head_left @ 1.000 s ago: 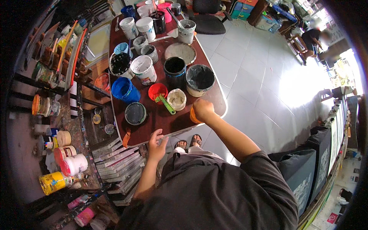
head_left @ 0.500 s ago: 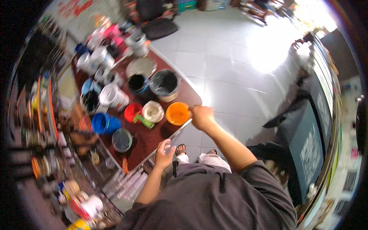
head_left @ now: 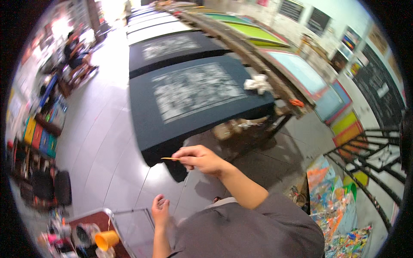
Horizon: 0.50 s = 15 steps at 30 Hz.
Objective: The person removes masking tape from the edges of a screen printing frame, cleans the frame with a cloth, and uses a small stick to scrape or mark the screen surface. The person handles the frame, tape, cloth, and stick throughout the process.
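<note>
My right hand pinches a thin stick that looks orange-yellow; its far end points left. The hand is raised over the floor, just in front of the near edge of a dark shirt laid on a long bench, with a pale rectangular print on it. Lower and to the left, my left hand hangs with its fingers loosely apart and nothing in it. An orange cup stands on the dark red table at the lower left, away from both hands.
A second dark printed shirt and paler ones lie farther along the bench. A crumpled white cloth rests on its right side. Printing frames lean beyond. Black railing stands right. A seated person is far left.
My view has swung right from the paint table to the shirt bench. My right hand has left the orange cup and now shows the stick. My left hand remains low.
</note>
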{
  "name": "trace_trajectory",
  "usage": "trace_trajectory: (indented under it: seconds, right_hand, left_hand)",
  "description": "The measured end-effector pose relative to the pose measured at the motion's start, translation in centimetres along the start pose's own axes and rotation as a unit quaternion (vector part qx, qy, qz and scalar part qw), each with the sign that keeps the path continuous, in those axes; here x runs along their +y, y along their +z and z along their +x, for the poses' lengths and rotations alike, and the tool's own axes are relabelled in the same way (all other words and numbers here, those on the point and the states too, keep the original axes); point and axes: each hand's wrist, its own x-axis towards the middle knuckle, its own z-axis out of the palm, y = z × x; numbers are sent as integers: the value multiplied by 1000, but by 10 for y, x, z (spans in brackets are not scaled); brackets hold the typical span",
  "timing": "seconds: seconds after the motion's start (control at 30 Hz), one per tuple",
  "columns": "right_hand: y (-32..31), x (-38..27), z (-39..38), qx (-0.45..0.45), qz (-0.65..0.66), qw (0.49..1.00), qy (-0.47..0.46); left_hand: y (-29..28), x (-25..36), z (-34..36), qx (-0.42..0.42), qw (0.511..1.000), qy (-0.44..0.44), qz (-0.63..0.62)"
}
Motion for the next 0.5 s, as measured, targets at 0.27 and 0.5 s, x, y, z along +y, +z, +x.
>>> trace_trajectory:
  seconds: [0.27,0.5]
  right_hand:
    - [-195,-57,-221,367,79,921,-104]
    - [-315,-98,-310,456,125,852,-224]
  left_hand:
    - [279,86,24,-331,931,153,25]
    - [418,167,29,-370,901,228,-8]
